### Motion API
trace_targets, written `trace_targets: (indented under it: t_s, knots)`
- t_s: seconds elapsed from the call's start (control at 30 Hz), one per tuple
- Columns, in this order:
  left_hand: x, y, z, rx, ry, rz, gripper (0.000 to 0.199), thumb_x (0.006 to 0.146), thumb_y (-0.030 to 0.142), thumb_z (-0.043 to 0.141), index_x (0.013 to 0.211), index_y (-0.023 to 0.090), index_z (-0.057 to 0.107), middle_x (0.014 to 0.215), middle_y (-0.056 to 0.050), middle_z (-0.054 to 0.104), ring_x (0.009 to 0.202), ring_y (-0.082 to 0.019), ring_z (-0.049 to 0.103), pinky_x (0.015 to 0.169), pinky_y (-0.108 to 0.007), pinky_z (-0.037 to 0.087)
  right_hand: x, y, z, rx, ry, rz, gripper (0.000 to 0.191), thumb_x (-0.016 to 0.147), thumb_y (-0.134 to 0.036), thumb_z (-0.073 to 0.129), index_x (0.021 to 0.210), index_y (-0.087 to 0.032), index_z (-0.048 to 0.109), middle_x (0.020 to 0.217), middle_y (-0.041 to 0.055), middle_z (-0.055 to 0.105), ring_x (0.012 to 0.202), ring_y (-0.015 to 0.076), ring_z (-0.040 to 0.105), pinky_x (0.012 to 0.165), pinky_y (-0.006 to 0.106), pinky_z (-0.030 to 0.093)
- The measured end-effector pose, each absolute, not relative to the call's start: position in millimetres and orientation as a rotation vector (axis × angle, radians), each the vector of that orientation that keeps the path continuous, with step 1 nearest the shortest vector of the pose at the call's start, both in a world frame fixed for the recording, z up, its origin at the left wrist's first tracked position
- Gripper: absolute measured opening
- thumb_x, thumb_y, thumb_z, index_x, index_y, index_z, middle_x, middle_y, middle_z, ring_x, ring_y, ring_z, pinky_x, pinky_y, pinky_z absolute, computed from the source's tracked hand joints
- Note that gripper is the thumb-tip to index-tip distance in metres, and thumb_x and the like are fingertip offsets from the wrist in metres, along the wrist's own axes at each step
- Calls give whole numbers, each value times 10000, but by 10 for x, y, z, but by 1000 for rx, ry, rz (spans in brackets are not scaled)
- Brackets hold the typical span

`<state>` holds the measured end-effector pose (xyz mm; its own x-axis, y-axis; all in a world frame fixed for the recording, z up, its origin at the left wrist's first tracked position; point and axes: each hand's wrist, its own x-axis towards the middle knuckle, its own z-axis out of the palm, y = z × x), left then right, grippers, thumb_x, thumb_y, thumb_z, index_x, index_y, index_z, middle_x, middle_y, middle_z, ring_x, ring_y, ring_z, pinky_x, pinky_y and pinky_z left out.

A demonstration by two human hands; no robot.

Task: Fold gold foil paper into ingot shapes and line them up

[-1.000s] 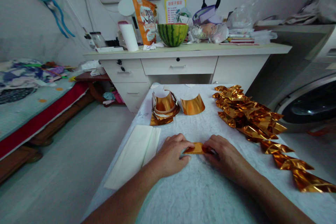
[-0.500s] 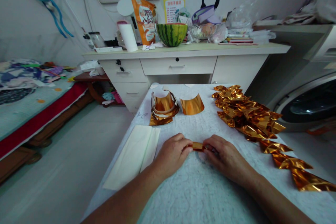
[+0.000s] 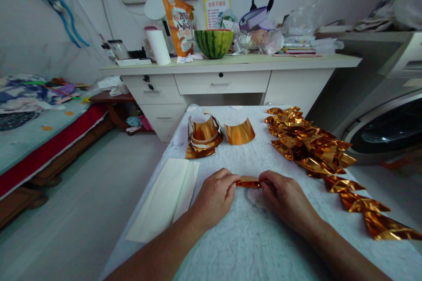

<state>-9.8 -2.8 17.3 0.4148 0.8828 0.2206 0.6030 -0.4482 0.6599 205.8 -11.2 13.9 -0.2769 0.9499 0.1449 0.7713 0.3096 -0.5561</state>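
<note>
A narrow folded strip of gold foil (image 3: 248,181) lies level between my hands, just above the cloth-covered table. My left hand (image 3: 217,193) pinches its left end, and my right hand (image 3: 280,191) pinches its right end. Beyond them rests a curved gold foil sheet (image 3: 240,132), with a loose coil of gold foil (image 3: 203,134) to its left. Folded gold foil pieces (image 3: 310,142) form a long heap on the right. Pale folded paper (image 3: 160,199) lies beside my left forearm.
Behind the table (image 3: 263,250) stands a white desk (image 3: 227,67) holding a half watermelon (image 3: 213,44), an orange bag (image 3: 180,26) and plastic bags. A washing machine (image 3: 389,118) is at the right, a bed (image 3: 36,136) at the left.
My hands have moved slightly apart, and a longer stretch of the gold strip now shows between them. The whole view has shifted a little.
</note>
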Motion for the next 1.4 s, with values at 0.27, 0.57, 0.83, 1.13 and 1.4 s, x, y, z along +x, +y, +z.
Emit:
trace_targets:
  t_s: [0.27, 0.57, 0.83, 1.13, 1.4]
  knots:
    - [-61, -34, 180, 2155, 1409, 722, 194, 913, 171, 490, 899, 184, 682, 846, -30, 668, 806, -174, 636, 748, -280, 467, 2015, -145, 198, -1464, -2144, 551, 209, 930, -214, 413, 893, -197, 618, 726, 10, 659, 636, 161, 608, 602, 264, 407]
    - [-66, -37, 152, 2180, 1372, 759, 226, 882, 116, 452, 884, 197, 663, 845, -26, 671, 798, -169, 631, 746, -274, 455, 1988, -161, 158, -1419, -2189, 589, 167, 948, -207, 371, 1039, -198, 511, 761, 18, 641, 627, 160, 591, 588, 261, 389]
    - [-118, -40, 234, 1994, 1230, 792, 195, 846, 125, 475, 982, 201, 593, 644, 56, 528, 594, -117, 514, 609, -227, 372, 2116, -133, 280, -1233, -2149, 906, 216, 1005, -302, 345, 839, -226, 461, 705, -32, 516, 621, 117, 488, 576, 229, 352]
    - [-152, 28, 233, 1478, 1052, 815, 166, 840, 274, 513, 862, 155, 626, 598, 50, 464, 552, -96, 415, 531, -209, 304, 2256, -125, 423, -1096, -1847, 1509, 203, 902, -402, 577, 895, -204, 532, 785, -6, 559, 718, 136, 518, 642, 248, 410]
    - [-143, 46, 232, 1135, 852, 797, 262, 700, 313, 723, 862, 117, 659, 707, 3, 606, 559, -75, 482, 555, -213, 378, 2309, -29, 315, -1079, -1458, 1710, 325, 806, -468, 709, 825, -177, 564, 672, -1, 636, 584, 101, 508, 581, 229, 386]
